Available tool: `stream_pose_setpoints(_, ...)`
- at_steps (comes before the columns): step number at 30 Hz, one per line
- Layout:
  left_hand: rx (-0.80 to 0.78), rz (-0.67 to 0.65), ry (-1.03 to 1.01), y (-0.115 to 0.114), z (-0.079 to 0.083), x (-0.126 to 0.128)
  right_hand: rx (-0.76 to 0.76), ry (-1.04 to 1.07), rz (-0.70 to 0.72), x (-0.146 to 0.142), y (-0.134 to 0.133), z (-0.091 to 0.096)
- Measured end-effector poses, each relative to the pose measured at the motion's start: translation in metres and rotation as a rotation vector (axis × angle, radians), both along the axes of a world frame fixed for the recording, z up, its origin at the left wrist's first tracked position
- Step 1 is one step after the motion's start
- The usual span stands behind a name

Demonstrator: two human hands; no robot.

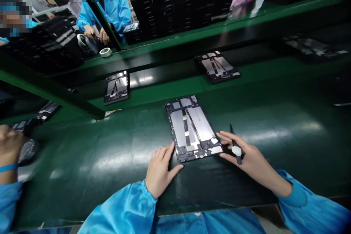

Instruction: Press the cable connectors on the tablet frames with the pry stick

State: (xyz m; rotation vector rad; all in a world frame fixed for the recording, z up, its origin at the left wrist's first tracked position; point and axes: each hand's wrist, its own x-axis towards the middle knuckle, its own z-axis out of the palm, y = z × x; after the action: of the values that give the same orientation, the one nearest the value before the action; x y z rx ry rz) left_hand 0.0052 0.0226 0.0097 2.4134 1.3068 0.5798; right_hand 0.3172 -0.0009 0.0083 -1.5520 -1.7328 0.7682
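An opened tablet (192, 128), its back cover off, lies on the green work surface in front of me. Grey battery panels, dark ribbon cables and a small board along the lower edge show inside it. At its lower left corner is my left hand (162, 171), thumb and fingers spread, fingertips against the side edge. My right hand (246, 155) is by the lower right corner with its fingertips at the edge. Held in that same hand is a thin black pry stick (232, 131) with a white wrap round its middle, pointing up and away.
Beyond the work surface, more opened tablets (117, 87) lie on a lower strip, one of them (218, 66) ahead to the right. A green post (55, 91) slants in from the left. Stacked black trays (175, 3) stand behind. A co-worker's hand (10, 146) is at far left.
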Motion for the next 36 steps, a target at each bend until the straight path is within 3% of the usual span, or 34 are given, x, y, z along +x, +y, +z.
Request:
stream_pose_setpoints(4, 0.041, -0.015, -0.067, 0.0, 0.011, 0.012, 0.15, -0.029, 0.069, -0.025, 0.0, 0.017)
stream_pose_setpoints(10, -0.055, -0.03, -0.275, 0.002, 0.013, 0.023, 0.115, 0.07, 0.347, -0.074, 0.018, 0.018)
stream_pose_setpoints(17, -0.101, 0.016, -0.251, 0.0, 0.013, 0.022, 0.041, 0.159, 0.325, -0.088, 0.027, 0.017)
stream_pose_setpoints(24, 0.395, -0.156, 0.126, -0.009, 0.013, 0.008, 0.126, 0.097, 0.356, -0.09, 0.022, 0.011)
stream_pose_setpoints(29, 0.408, -0.227, 0.17, -0.008, 0.013, -0.005, 0.136, 0.08, 0.379, -0.089, 0.02, 0.011)
stream_pose_setpoints(36, 0.448, -0.282, 0.211, -0.003, 0.016, -0.002, 0.13, 0.062, 0.352, -0.089, 0.022, 0.009)
